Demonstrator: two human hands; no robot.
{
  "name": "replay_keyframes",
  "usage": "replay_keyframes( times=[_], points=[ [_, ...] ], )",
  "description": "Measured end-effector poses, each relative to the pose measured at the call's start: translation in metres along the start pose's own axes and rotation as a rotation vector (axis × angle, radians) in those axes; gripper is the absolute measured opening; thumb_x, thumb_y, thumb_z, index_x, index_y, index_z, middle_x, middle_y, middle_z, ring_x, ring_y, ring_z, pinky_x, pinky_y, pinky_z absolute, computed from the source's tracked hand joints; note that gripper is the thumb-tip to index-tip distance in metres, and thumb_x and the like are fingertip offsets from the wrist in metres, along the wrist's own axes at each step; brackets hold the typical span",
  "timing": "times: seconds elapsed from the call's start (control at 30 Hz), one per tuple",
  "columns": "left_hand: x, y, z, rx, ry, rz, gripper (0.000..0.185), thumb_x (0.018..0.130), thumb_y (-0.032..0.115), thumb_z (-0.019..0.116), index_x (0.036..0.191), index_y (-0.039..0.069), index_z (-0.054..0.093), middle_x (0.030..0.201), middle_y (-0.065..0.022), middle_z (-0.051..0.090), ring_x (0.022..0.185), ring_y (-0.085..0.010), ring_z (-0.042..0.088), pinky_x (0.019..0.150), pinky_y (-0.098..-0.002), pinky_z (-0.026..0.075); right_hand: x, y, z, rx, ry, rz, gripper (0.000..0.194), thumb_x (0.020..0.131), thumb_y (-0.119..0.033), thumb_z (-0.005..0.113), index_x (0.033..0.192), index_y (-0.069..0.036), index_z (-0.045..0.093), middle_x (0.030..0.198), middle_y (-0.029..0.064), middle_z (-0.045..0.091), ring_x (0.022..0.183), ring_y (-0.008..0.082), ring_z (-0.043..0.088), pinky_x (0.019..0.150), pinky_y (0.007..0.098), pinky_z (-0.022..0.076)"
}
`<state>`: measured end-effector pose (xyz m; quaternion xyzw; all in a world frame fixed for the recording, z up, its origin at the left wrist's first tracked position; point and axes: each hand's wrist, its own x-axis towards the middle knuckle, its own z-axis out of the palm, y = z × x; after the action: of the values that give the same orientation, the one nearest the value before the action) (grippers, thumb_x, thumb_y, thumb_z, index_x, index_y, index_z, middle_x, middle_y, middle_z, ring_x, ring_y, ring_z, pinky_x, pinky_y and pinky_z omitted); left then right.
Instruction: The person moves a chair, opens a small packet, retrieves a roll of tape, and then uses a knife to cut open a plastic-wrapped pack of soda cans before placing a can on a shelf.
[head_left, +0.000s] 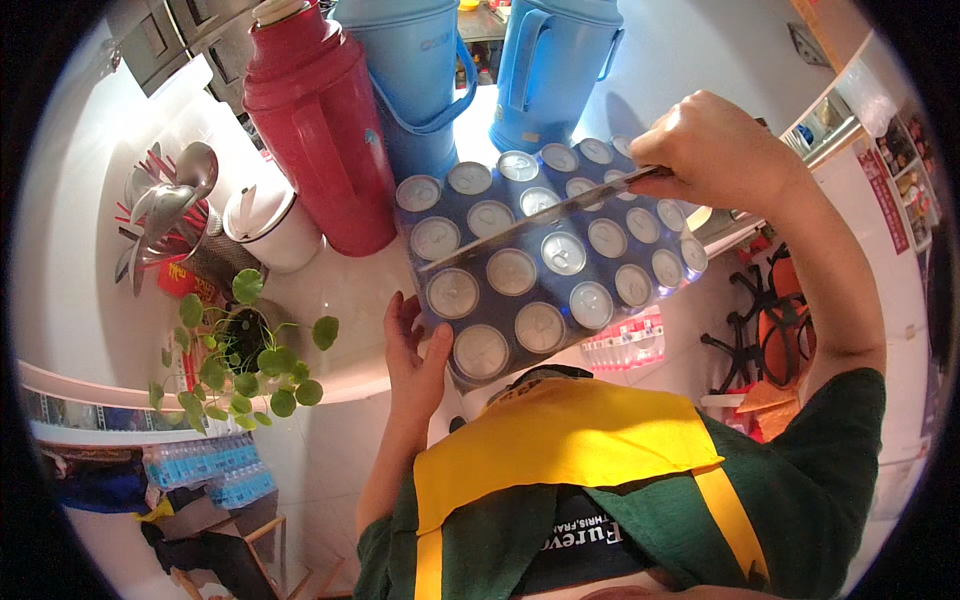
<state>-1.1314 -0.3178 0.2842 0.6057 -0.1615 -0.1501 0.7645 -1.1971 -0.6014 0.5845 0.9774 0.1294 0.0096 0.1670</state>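
Observation:
A shrink-wrapped pack of blue cans (540, 255) with silver lids lies before me, tilted, its rows of lids facing up. My right hand (694, 154) is closed in a fist at its far right edge and grips a thin dark strip (555, 214) that runs lengthwise over the lids; whether it is a blade, a handle band or a fold of the film I cannot tell. My left hand (420, 360) rests against the near left corner of the pack, thumb on its side, fingers partly hidden behind it.
A red thermos flask (322, 142) and two blue ones (412, 75) (555, 75) stand beyond the pack. Leftward are a white lidded canister (274, 229), a metal holder with ladles (217, 251) and a potted plant (247, 341). An orange-black chair (780, 322) stands below right.

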Motion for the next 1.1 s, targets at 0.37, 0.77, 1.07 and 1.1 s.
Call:
replay_keyframes(
  times=[0.37, 0.77, 1.07, 1.1],
  points=[
    [0.003, 0.011, -0.009, 0.102, -0.035, -0.038, 0.085, 0.086, 0.031, 0.073, 0.148, -0.002, 0.024, 0.142, -0.0219, 0.043, 0.131, -0.0302, 0.042, 0.107, -0.0456, 0.034, -0.027, 0.022, -0.004, -0.032, -0.081, 0.121, 0.031, 0.074, -0.024, 0.077, 0.067, -0.004, 0.055, 0.064, 0.0117, 0.059, 0.066, 0.035, 0.06, 0.061, 0.0444, 0.0461],
    [0.025, 0.063, -0.007, 0.58, -0.169, 0.593, 0.066, 0.081, 0.02, 0.074, 0.134, -0.004, 0.044, 0.138, -0.0284, 0.039, 0.129, -0.0418, 0.04, 0.107, -0.0478, 0.034, -0.095, 0.025, -0.028, -0.158, 0.003, 0.312, 0.028, 0.078, -0.025, 0.074, 0.072, -0.002, 0.058, 0.07, 0.0147, 0.057, 0.068, 0.0369, 0.057, 0.061, 0.0455, 0.0434],
    [0.047, 0.063, -0.001, 0.662, -0.295, 0.658, 0.065, 0.079, 0.028, 0.076, 0.127, -0.006, 0.05, 0.134, -0.0321, 0.041, 0.127, -0.0485, 0.039, 0.106, -0.0548, 0.033, -0.075, -0.077, -0.023, 0.624, 0.05, 0.872, 0.023, 0.093, -0.018, 0.061, 0.084, 0.003, 0.059, 0.061, 0.0074, 0.057, 0.054, 0.0146, 0.058, 0.047, 0.0312, 0.0459],
    [0.049, 0.06, 0.001, 0.712, -0.284, 0.697, 0.065, 0.08, 0.03, 0.074, 0.127, -0.006, 0.05, 0.135, -0.032, 0.041, 0.128, -0.0489, 0.037, 0.106, -0.0556, 0.033, -0.07, -0.086, -0.021, 0.808, 0.012, 0.943, 0.025, 0.094, -0.018, 0.06, 0.083, 0.004, 0.058, 0.061, 0.0082, 0.058, 0.051, 0.0156, 0.059, 0.044, 0.0307, 0.047]
  ],
)
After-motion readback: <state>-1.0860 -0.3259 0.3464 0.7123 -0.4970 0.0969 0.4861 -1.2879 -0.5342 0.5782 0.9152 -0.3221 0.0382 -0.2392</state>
